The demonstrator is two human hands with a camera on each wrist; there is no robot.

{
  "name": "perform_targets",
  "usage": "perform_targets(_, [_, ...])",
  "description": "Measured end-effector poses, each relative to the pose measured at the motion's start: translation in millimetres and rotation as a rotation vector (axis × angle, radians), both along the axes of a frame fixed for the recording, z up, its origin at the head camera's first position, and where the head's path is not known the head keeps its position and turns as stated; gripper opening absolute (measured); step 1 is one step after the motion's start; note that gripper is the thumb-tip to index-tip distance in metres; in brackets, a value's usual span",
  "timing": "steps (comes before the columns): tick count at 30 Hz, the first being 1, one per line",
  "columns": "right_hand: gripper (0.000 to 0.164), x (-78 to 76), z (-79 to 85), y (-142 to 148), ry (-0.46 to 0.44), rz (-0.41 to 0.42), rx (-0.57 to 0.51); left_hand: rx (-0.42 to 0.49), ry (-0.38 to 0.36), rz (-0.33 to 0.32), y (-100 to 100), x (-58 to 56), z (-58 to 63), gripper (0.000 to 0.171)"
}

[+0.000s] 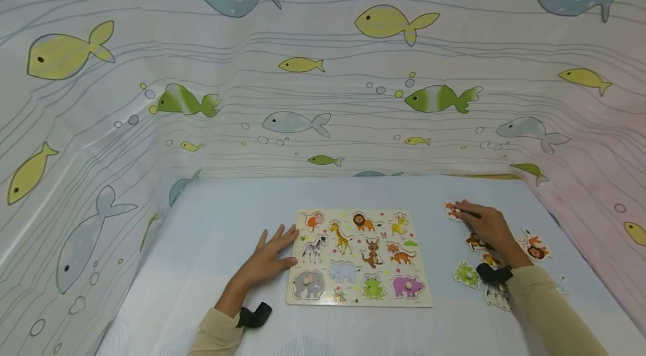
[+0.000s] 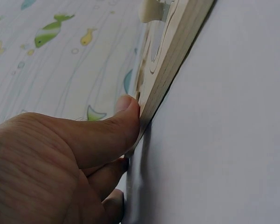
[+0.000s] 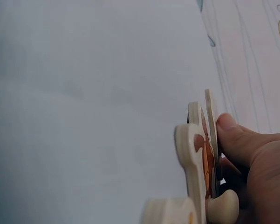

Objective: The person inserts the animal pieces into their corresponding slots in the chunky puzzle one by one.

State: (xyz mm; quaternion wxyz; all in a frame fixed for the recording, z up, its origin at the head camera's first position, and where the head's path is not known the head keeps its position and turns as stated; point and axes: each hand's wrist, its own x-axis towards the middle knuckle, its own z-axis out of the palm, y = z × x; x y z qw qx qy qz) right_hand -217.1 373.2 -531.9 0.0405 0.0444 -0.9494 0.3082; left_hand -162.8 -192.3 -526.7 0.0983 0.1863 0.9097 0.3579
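Observation:
A wooden animal puzzle board (image 1: 353, 255) lies on the table, its elephant piece (image 1: 315, 283) and hippo piece (image 1: 401, 286) showing knobs. My left hand (image 1: 267, 258) rests at the board's left edge, fingers spread and thumb touching that edge, as the left wrist view shows too. Over at the right, my right hand (image 1: 488, 227) pinches a small orange-and-white animal piece (image 1: 450, 211) between thumb and fingers. In the right wrist view the thumb (image 3: 233, 135) lies against a thin flat piece (image 3: 211, 121); the other fingers are mostly hidden behind.
Loose pieces lie around the right forearm: a green frog piece (image 1: 465, 274), a zebra piece (image 1: 497, 297), a lion piece (image 1: 537, 248) and a brown piece (image 1: 474, 243). The sleeve partly covers some. A fish-patterned curtain (image 1: 343, 137) stands behind and at both sides of the table.

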Motion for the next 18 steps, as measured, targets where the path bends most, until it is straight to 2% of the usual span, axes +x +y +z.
perform_targets(5, [0.048, 0.8, 6.3, -2.0, -0.032, -0.024, -0.025, -0.001, 0.019, -0.008, 0.9, -2.4, 1.1, 0.070])
perform_targets(10, [0.049, 0.1, 7.6, -2.3, -0.053, -0.026, -0.044, 0.017, 0.003, -0.008, 1.2, -1.5, 2.9, 0.070])
perform_targets(18, [0.046, -1.6, 4.3, -1.9, -0.012, 0.009, -0.015, 0.012, -0.001, 0.004, -0.1, 1.2, 0.7, 0.069])
